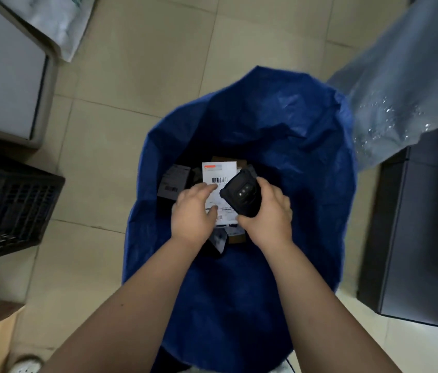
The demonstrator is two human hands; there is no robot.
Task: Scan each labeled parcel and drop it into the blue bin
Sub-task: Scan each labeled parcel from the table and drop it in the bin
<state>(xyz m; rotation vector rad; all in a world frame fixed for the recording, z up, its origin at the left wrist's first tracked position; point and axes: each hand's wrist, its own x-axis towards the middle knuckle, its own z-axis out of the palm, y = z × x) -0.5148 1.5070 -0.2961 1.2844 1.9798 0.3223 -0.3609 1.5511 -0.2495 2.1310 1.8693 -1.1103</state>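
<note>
Head view: both hands are held over the mouth of the blue, bag-lined bin (279, 122), probably so the parcel can fall straight in once it is read. The left hand (192, 211) holds a flat parcel faced with a white shipping label (219, 196) by its left edge. Its thumb and forefinger are curled onto the paper, which keeps the label face up and flat for the scan. The right hand (269, 211) is wrapped round a black handheld scanner (242, 196), fingers closed on its body. The scanner lies across the label's right side with its back and small lenses towards the camera.

The label carries an orange-red strip at the top, a barcode (220, 180) below it and a second, smaller barcode near the bottom. The printed lines are too blurred to read. Lower in the bin lie other dark parcels; one (174, 181) shows its own small barcoded sticker. The scan looks to be the step in hand.
</note>
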